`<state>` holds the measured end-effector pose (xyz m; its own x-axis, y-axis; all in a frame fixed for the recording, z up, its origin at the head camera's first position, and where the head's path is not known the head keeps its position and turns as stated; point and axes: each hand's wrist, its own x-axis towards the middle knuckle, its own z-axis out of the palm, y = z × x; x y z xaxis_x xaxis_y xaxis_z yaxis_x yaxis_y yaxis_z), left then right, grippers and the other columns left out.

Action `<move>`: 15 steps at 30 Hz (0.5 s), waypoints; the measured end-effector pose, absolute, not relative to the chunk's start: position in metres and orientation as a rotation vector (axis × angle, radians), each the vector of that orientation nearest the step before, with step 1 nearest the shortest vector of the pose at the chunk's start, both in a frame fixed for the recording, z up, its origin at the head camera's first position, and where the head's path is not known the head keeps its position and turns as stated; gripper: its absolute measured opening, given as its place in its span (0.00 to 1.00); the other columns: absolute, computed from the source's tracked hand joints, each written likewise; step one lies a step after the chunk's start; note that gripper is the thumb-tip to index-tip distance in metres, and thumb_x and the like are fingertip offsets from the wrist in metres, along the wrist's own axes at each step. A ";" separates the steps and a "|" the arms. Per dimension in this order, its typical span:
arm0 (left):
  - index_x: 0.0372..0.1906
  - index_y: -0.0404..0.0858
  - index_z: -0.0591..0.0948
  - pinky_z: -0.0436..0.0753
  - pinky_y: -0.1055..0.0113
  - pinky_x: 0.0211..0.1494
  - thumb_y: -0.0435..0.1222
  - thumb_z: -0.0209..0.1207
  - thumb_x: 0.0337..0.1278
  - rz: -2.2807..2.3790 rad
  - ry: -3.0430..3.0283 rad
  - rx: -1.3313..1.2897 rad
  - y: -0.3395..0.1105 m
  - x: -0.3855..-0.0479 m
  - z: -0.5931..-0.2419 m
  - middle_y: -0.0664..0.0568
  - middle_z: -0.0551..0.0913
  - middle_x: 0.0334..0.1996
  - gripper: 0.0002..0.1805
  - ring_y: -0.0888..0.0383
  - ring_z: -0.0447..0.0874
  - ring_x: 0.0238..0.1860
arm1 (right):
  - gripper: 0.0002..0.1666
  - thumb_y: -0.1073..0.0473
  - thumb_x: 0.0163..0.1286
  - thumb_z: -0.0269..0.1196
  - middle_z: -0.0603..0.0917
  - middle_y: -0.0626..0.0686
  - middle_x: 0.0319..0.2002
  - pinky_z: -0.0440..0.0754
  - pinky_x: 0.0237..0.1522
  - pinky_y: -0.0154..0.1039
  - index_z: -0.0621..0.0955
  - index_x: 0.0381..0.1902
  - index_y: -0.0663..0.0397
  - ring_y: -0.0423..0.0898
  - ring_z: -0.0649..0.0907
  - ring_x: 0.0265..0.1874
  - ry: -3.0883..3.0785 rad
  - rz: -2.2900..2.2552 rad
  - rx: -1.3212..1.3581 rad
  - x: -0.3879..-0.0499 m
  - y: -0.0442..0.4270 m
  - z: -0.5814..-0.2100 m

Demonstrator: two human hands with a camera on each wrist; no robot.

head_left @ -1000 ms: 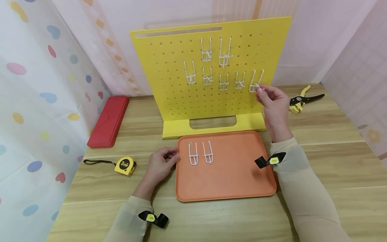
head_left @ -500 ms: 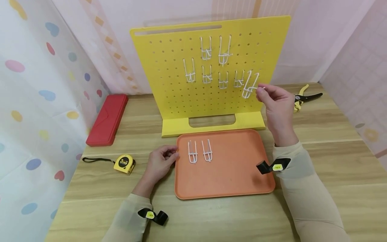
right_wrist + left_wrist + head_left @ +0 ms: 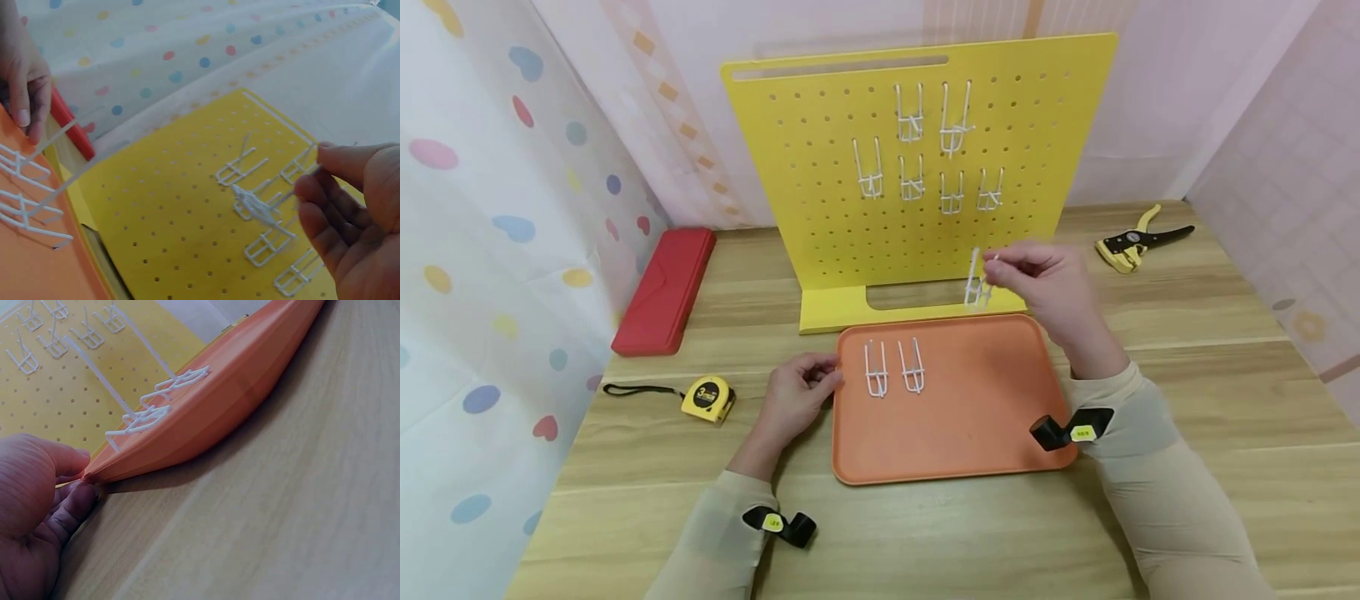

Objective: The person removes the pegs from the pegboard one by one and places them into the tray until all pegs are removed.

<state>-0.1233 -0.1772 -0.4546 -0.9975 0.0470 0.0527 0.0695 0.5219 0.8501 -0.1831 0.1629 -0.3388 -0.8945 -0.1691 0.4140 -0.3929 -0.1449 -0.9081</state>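
Observation:
My right hand (image 3: 1051, 287) pinches a white wire hook (image 3: 973, 279) between thumb and fingers, in the air before the pegboard's lower part. In the right wrist view the right hand (image 3: 356, 212) grips its end. Several white hooks hang on the yellow pegboard (image 3: 827, 225), in two upper rows. Two more hooks, a left one (image 3: 876, 382) and a right one (image 3: 913, 377), lie on the orange tray (image 3: 955, 433). The left hand (image 3: 796, 396) pinches the tray's left rim; the left wrist view shows its thumb (image 3: 65, 459) above the edge and fingers below.
A red case (image 3: 662, 292) lies at the back left, with a yellow tape measure (image 3: 707, 398) and its black strap in front of it. Yellow and black pliers (image 3: 1131, 242) lie right of the pegboard. A spotted curtain (image 3: 490, 250) stands at the left.
The right hand has taken a hook off the right end of the pegboard's lower row and moved it down and left, towards the tray. The left hand stays at the tray's rim.

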 end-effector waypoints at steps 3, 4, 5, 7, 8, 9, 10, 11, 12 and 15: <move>0.48 0.36 0.84 0.80 0.70 0.35 0.35 0.64 0.58 -1.531 -2.719 -0.098 -0.177 -0.123 -0.455 0.48 0.83 0.35 0.13 0.55 0.80 0.35 | 0.06 0.68 0.61 0.68 0.87 0.55 0.35 0.83 0.35 0.34 0.87 0.37 0.64 0.44 0.85 0.31 -2.207 2.096 0.694 -0.184 0.157 -0.347; 0.48 0.36 0.83 0.80 0.70 0.35 0.35 0.64 0.58 -1.530 -2.719 -0.098 -0.177 -0.123 -0.456 0.48 0.83 0.35 0.13 0.55 0.79 0.35 | 0.06 0.67 0.61 0.67 0.87 0.55 0.36 0.83 0.35 0.35 0.87 0.37 0.64 0.46 0.85 0.32 -2.293 2.069 0.716 -0.185 0.155 -0.350; 0.48 0.36 0.84 0.80 0.71 0.34 0.35 0.64 0.58 -1.526 -2.716 -0.098 -0.177 -0.123 -0.456 0.48 0.83 0.34 0.13 0.56 0.79 0.35 | 0.07 0.67 0.61 0.67 0.87 0.56 0.36 0.83 0.34 0.36 0.87 0.38 0.63 0.46 0.85 0.32 -2.374 2.040 0.737 -0.186 0.153 -0.353; 0.47 0.35 0.84 0.79 0.71 0.34 0.34 0.64 0.58 -1.523 -2.704 -0.107 -0.177 -0.123 -0.456 0.48 0.83 0.35 0.13 0.56 0.80 0.35 | 0.08 0.65 0.62 0.67 0.87 0.55 0.37 0.83 0.36 0.39 0.87 0.38 0.62 0.48 0.85 0.33 -2.522 2.002 0.762 -0.187 0.150 -0.358; 0.47 0.35 0.84 0.79 0.72 0.34 0.34 0.64 0.58 -1.523 -2.697 -0.113 -0.176 -0.123 -0.456 0.48 0.83 0.35 0.13 0.56 0.80 0.35 | 0.08 0.64 0.62 0.67 0.87 0.54 0.36 0.83 0.37 0.41 0.87 0.39 0.62 0.48 0.85 0.33 -2.586 1.979 0.773 -0.187 0.148 -0.360; 0.47 0.35 0.84 0.79 0.72 0.34 0.33 0.65 0.57 -1.527 -2.687 -0.121 -0.176 -0.123 -0.456 0.47 0.83 0.35 0.13 0.56 0.80 0.35 | 0.08 0.63 0.62 0.67 0.87 0.55 0.36 0.83 0.38 0.43 0.87 0.39 0.62 0.50 0.85 0.34 -2.637 1.962 0.783 -0.187 0.147 -0.361; 0.47 0.34 0.84 0.79 0.72 0.34 0.33 0.65 0.57 -1.528 -2.679 -0.128 -0.176 -0.123 -0.455 0.47 0.84 0.35 0.13 0.56 0.80 0.35 | 0.09 0.63 0.63 0.67 0.87 0.55 0.36 0.83 0.39 0.45 0.87 0.39 0.63 0.49 0.85 0.34 -2.683 1.946 0.789 -0.186 0.147 -0.363; 0.47 0.34 0.84 0.79 0.72 0.34 0.33 0.65 0.57 -1.533 -2.670 -0.133 -0.175 -0.122 -0.455 0.47 0.84 0.35 0.13 0.56 0.80 0.35 | 0.09 0.62 0.63 0.68 0.87 0.54 0.35 0.83 0.39 0.46 0.87 0.39 0.63 0.49 0.85 0.34 -2.724 1.922 0.791 -0.186 0.146 -0.365; 0.47 0.34 0.84 0.79 0.72 0.34 0.32 0.65 0.57 -1.535 -2.664 -0.139 -0.175 -0.122 -0.455 0.47 0.84 0.35 0.13 0.55 0.80 0.35 | 0.10 0.62 0.62 0.68 0.87 0.54 0.35 0.83 0.39 0.47 0.87 0.39 0.63 0.49 0.85 0.34 -2.755 1.908 0.793 -0.186 0.146 -0.367; 0.47 0.34 0.84 0.79 0.73 0.34 0.33 0.65 0.57 -1.540 -2.658 -0.143 -0.176 -0.122 -0.455 0.47 0.84 0.35 0.13 0.56 0.80 0.35 | 0.11 0.61 0.62 0.68 0.88 0.55 0.34 0.82 0.39 0.49 0.87 0.38 0.63 0.51 0.85 0.34 -2.818 1.872 0.800 -0.185 0.146 -0.373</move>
